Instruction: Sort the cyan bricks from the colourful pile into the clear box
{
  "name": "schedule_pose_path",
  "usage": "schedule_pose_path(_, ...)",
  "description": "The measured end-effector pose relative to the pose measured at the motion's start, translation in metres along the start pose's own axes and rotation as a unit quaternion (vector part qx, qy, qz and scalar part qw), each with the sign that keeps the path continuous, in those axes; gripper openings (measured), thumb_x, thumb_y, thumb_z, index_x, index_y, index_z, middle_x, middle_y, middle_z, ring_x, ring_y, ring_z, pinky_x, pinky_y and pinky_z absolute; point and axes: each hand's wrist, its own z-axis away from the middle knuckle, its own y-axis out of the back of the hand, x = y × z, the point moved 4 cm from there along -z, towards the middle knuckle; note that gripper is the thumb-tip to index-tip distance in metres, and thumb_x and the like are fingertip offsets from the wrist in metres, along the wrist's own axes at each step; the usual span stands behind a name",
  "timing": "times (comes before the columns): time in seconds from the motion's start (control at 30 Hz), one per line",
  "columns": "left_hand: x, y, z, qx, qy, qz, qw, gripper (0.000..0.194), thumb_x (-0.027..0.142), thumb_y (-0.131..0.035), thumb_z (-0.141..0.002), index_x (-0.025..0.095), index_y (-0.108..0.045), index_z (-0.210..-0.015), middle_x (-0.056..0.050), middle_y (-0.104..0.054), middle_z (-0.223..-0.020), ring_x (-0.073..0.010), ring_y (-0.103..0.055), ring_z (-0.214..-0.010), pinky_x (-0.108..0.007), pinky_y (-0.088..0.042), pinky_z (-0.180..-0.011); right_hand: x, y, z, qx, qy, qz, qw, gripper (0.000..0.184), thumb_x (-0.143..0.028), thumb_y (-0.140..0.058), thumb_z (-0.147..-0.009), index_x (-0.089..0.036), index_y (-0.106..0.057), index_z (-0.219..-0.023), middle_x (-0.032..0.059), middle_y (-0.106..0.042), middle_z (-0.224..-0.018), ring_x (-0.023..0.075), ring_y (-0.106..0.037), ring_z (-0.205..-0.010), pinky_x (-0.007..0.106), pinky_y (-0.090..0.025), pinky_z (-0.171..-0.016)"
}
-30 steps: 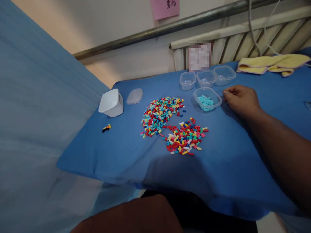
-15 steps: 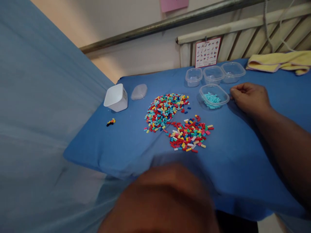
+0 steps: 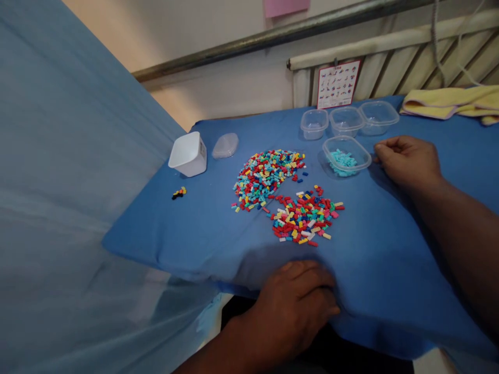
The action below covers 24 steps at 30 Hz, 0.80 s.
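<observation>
Two heaps of small coloured bricks lie on the blue cloth (image 3: 187, 228): a far heap (image 3: 265, 176) with much teal, and a near heap (image 3: 306, 215) mostly red. Beside them a clear tub (image 3: 346, 155) holds teal bricks. My right hand (image 3: 409, 162) rests on the cloth just right of that tub, fingers curled loosely, nothing visible in them. My left hand (image 3: 296, 306) lies at the table's near edge, below the near heap, its fingers bent over the cloth's edge.
Three clear tubs (image 3: 345, 121) stand in a row at the back. A white square container (image 3: 188, 154) and a clear lid (image 3: 225, 145) sit at the left, with a few stray bricks (image 3: 179, 193) nearby. A yellow towel (image 3: 452, 101) lies far right. A picture card (image 3: 338, 84) leans on the radiator.
My left hand has risen from below the frame and settled on the table's near edge. The right hand has stayed beside the tub. The view has shifted slightly left.
</observation>
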Motion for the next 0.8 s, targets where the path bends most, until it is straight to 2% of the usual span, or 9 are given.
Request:
schedule_pose_path(0.13, 0.007, 0.006, -0.007, -0.031, -0.008, 0.019, 0.999, 0.012, 0.033, -0.068, -0.109, 0.021, -0.069, -0.108, -0.007, -0.079, -0.121, -0.0221, -0.074, -0.116, -0.041, -0.063, -0.103, 0.002, 0.004, 0.004, -0.007, -0.015, -0.032, 0.999, 0.014, -0.028, -0.076, -0.094, -0.018, -0.084, -0.100, 0.0075, -0.079, -0.080, 0.0164, -0.066, -0.064, 0.032, -0.050, -0.064)
schedule_pose_path(0.2, 0.002, 0.027, -0.014, -0.021, -0.031, 0.015, 0.999, 0.014, 0.034, -0.069, -0.109, 0.021, -0.070, -0.115, -0.008, -0.078, -0.130, -0.0208, -0.073, -0.123, -0.038, -0.061, -0.110, 0.002, 0.006, 0.006, -0.005, -0.027, -0.046, 0.999, 0.013, -0.028, -0.077, -0.094, -0.018, -0.084, -0.100, 0.0070, -0.078, -0.079, 0.0163, -0.066, -0.064, 0.032, -0.050, -0.063)
schedule_pose_path(0.23, -0.006, 0.043, -0.019, 0.000, -0.029, -0.016, 0.999, 0.020, 0.032, -0.067, -0.110, 0.021, -0.070, -0.126, -0.010, -0.076, -0.140, -0.0228, -0.069, -0.135, -0.040, -0.057, -0.119, 0.001, 0.006, 0.006, -0.004, -0.032, -0.052, 0.998, 0.012, -0.027, -0.077, -0.094, -0.018, -0.084, -0.099, 0.0065, -0.078, -0.079, 0.0163, -0.067, -0.064, 0.032, -0.050, -0.063)
schedule_pose_path(0.33, -0.056, 0.091, -0.039, 0.035, 0.035, -0.135, 0.990, 0.038, 0.029, -0.055, -0.116, 0.024, -0.063, -0.153, -0.014, -0.057, -0.169, -0.0277, -0.047, -0.164, -0.053, -0.038, -0.137, -0.001, 0.007, 0.008, -0.008, -0.039, -0.064, 0.997, 0.008, -0.025, -0.078, -0.094, -0.019, -0.082, -0.095, 0.0047, -0.076, -0.076, 0.0158, -0.066, -0.063, 0.032, -0.049, -0.064)
schedule_pose_path(0.43, -0.121, 0.121, -0.059, -0.010, 0.123, -0.221, 0.967, 0.062, 0.056, -0.053, -0.116, 0.024, -0.052, -0.170, -0.019, -0.031, -0.185, -0.0397, -0.027, -0.174, -0.069, -0.023, -0.139, -0.005, 0.006, 0.009, -0.014, -0.044, -0.070, 0.996, 0.006, -0.021, -0.076, -0.094, -0.019, -0.081, -0.094, 0.0041, -0.076, -0.076, 0.0149, -0.064, -0.063, 0.032, -0.049, -0.065)
schedule_pose_path(0.5, -0.157, 0.126, -0.067, -0.079, 0.185, -0.232, 0.952, 0.073, 0.066, -0.047, -0.115, 0.027, -0.041, -0.177, -0.019, -0.016, -0.190, -0.0471, -0.014, -0.176, -0.082, -0.013, -0.135, -0.008, 0.006, 0.011, -0.014, -0.053, -0.069, 0.996, 0.005, -0.021, -0.077, -0.094, -0.019, -0.081, -0.094, 0.0045, -0.077, -0.077, 0.0152, -0.065, -0.063, 0.032, -0.049, -0.065)
schedule_pose_path(0.57, -0.176, 0.125, -0.074, -0.089, 0.184, -0.230, 0.952, 0.081, 0.072, -0.047, -0.113, 0.029, -0.034, -0.180, -0.019, -0.009, -0.191, -0.0478, -0.010, -0.176, -0.082, -0.015, -0.134, -0.011, 0.006, 0.012, -0.013, -0.059, -0.063, 0.996, 0.004, -0.020, -0.077, -0.094, -0.019, -0.081, -0.094, 0.0050, -0.077, -0.078, 0.0161, -0.066, -0.065, 0.032, -0.050, -0.065)
schedule_pose_path(0.7, -0.190, 0.118, -0.087, -0.029, 0.128, -0.246, 0.960, 0.078, 0.070, -0.046, -0.114, 0.025, -0.042, -0.177, -0.021, -0.020, -0.189, -0.0406, -0.023, -0.175, -0.067, -0.027, -0.137, -0.019, 0.007, 0.012, -0.016, -0.056, -0.035, 0.998, 0.005, -0.021, -0.076, -0.093, -0.019, -0.080, -0.092, 0.0043, -0.075, -0.076, 0.0170, -0.068, -0.066, 0.033, -0.052, -0.067)
schedule_pose_path(0.8, -0.201, 0.113, -0.099, 0.005, 0.116, -0.267, 0.957, 0.077, 0.069, -0.047, -0.114, 0.021, -0.050, -0.173, -0.023, -0.029, -0.185, -0.0386, -0.032, -0.172, -0.060, -0.032, -0.137, -0.020, 0.007, 0.010, -0.023, -0.054, -0.007, 0.998, 0.008, -0.026, -0.076, -0.089, -0.021, -0.081, -0.092, 0.0025, -0.075, -0.074, 0.0191, -0.069, -0.067, 0.034, -0.054, -0.068)
